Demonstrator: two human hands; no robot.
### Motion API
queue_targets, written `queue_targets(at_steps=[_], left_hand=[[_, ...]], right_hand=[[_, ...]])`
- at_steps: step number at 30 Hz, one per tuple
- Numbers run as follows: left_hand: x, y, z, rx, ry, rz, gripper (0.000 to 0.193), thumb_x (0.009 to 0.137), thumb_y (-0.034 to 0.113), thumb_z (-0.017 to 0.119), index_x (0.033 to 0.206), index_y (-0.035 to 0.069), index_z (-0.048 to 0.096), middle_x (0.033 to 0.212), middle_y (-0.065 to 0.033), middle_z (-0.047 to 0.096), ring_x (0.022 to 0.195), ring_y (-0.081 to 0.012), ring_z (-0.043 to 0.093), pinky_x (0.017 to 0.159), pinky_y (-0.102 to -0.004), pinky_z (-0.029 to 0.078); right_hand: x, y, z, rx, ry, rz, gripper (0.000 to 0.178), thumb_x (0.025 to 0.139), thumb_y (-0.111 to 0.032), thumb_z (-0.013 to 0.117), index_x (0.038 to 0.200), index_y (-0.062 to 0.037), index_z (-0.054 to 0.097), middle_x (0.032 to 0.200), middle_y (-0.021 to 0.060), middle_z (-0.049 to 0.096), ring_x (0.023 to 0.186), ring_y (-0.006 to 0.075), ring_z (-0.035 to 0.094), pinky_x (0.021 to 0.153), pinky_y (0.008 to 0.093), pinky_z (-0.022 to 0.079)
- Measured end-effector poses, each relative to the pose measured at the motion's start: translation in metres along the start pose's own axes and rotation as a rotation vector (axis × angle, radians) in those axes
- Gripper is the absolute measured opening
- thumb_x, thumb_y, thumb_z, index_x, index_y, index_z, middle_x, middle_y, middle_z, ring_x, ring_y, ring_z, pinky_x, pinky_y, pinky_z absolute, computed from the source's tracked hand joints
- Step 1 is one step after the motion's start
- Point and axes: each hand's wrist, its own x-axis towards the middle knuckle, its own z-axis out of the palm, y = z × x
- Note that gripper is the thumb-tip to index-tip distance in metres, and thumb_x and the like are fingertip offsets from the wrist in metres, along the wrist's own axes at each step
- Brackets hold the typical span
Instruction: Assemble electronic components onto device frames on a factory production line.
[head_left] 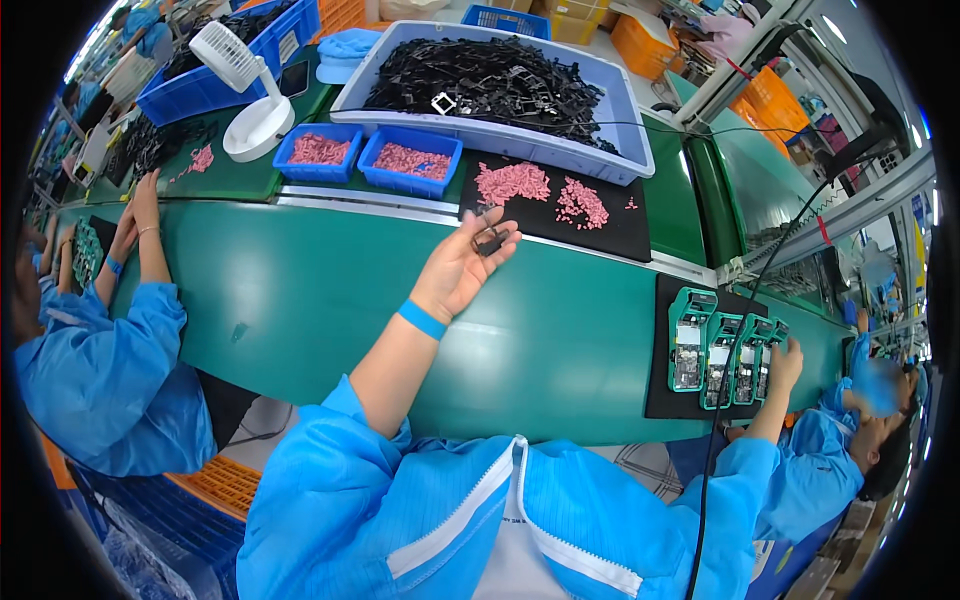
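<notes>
My left hand (466, 262) is raised palm up over the green work surface, its fingers curled round a small black plastic part (491, 242). A blue band circles that wrist. At the right, several green frames (687, 340) carrying circuit boards stand side by side on a black mat (662, 393). My right hand (786, 366) is at the right end of this row, with its fingers closed against the edge of the last green frame (764, 375). Its fingertips are partly hidden.
Beyond the work surface (330, 300) sits a large tub (640, 150) of black plastic parts. Blue bins (447, 185) and a dark mat (630, 232) hold small pink pieces. A white fan (258, 130) stands left. A black cable (752, 300) hangs at right. Co-workers sit either side.
</notes>
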Motion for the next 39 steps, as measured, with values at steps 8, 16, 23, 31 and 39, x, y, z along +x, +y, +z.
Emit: queue_targets(at_steps=[8, 16, 23, 31, 39], left_hand=[[0.004, -0.001, -0.023, -0.29, -0.024, -0.012, 0.036, 0.098, 0.022, 0.045, 0.118, -0.006, 0.057, 0.125, -0.0238, 0.055, 0.121, -0.0351, 0.05, 0.105, -0.0382, 0.042], [0.002, -0.002, -0.036, -0.067, 0.116, 0.065, 0.03, 0.087, -0.005, 0.059, 0.116, -0.001, 0.052, 0.112, -0.0178, 0.061, 0.106, -0.0235, 0.06, 0.093, -0.0289, 0.05], [0.002, -0.011, -0.024, 0.134, 0.184, 0.009, 0.014, 0.089, 0.008, 0.062, 0.102, 0.003, 0.06, 0.096, -0.0108, 0.067, 0.086, -0.0195, 0.066, 0.072, -0.0308, 0.056], [0.007, -0.026, -0.022, 0.333, 0.235, 0.065, 0.023, 0.09, 0.011, 0.062, 0.11, 0.001, 0.057, 0.09, -0.0099, 0.066, 0.076, -0.0177, 0.067, 0.061, -0.0261, 0.056], [0.008, -0.025, -0.027, 0.578, 0.296, 0.17, 0.036, 0.087, 0.009, 0.063, 0.119, -0.004, 0.053, 0.083, -0.009, 0.064, 0.058, -0.0101, 0.059, 0.045, -0.0206, 0.046]], right_hand=[[-0.077, -0.248, -0.038, 0.665, 0.065, -0.446, 0.015, 0.077, -0.003, 0.069, 0.09, -0.0026, 0.062, 0.082, 0.0132, 0.063, 0.074, 0.0274, 0.061, 0.07, 0.0361, 0.049], [-0.089, -0.413, 0.01, 0.817, -0.347, -0.477, 0.008, 0.078, -0.01, 0.067, 0.082, -0.004, 0.065, 0.075, 0.0115, 0.063, 0.072, 0.0255, 0.063, 0.066, 0.035, 0.05], [-0.089, -0.452, 0.037, 0.64, -0.288, -0.391, 0.012, 0.075, -0.018, 0.071, 0.076, -0.0064, 0.068, 0.074, 0.0132, 0.066, 0.073, 0.0297, 0.065, 0.067, 0.0409, 0.051], [-0.092, -0.451, 0.058, 0.395, -0.154, -0.455, 0.013, 0.08, -0.014, 0.063, 0.078, -0.0005, 0.064, 0.081, 0.0183, 0.064, 0.078, 0.036, 0.062, 0.069, 0.0445, 0.05], [-0.141, -0.437, 0.016, 1.138, -0.41, -0.714, 0.004, 0.083, 0.0, 0.058, 0.083, -0.0006, 0.055, 0.083, 0.0131, 0.056, 0.078, 0.0276, 0.056, 0.07, 0.0332, 0.046]])
